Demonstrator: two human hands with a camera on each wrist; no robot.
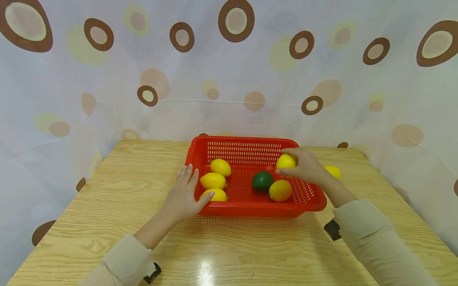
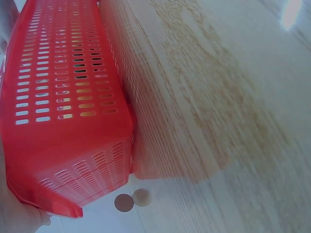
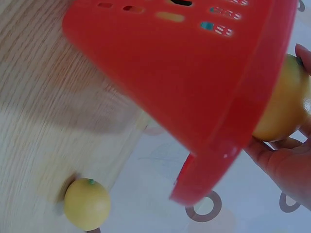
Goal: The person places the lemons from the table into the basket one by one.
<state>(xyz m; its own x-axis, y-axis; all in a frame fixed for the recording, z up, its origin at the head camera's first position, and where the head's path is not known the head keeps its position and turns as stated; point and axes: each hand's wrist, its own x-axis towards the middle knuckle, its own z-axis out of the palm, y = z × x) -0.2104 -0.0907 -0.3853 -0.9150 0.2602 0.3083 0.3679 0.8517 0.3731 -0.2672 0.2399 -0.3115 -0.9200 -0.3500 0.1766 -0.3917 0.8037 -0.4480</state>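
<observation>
A red plastic basket (image 1: pixel 250 208) with slotted walls stands on the table. My right hand (image 1: pixel 304 165) holds a yellow lemon (image 1: pixel 285 162) between thumb and fingers, over the basket's right end; in the right wrist view this fruit (image 3: pixel 284 104) shows beyond the rim. At the basket's left end, my left hand (image 1: pixel 182 196) rests on the rim with its fingers spread and the thumb reaching over the front corner. Three lemons (image 1: pixel 213 181) lie in a row inside, near that hand. A dark green fruit (image 1: pixel 262 181) and an orange-yellow fruit (image 1: pixel 280 190) sit together toward the right.
Another lemon (image 1: pixel 332 171) lies on the wooden table (image 1: pixel 107 206), just right of the basket and partly behind my right wrist. Behind the table hangs a pale curtain (image 1: pixel 214 79) with brown and cream ovals.
</observation>
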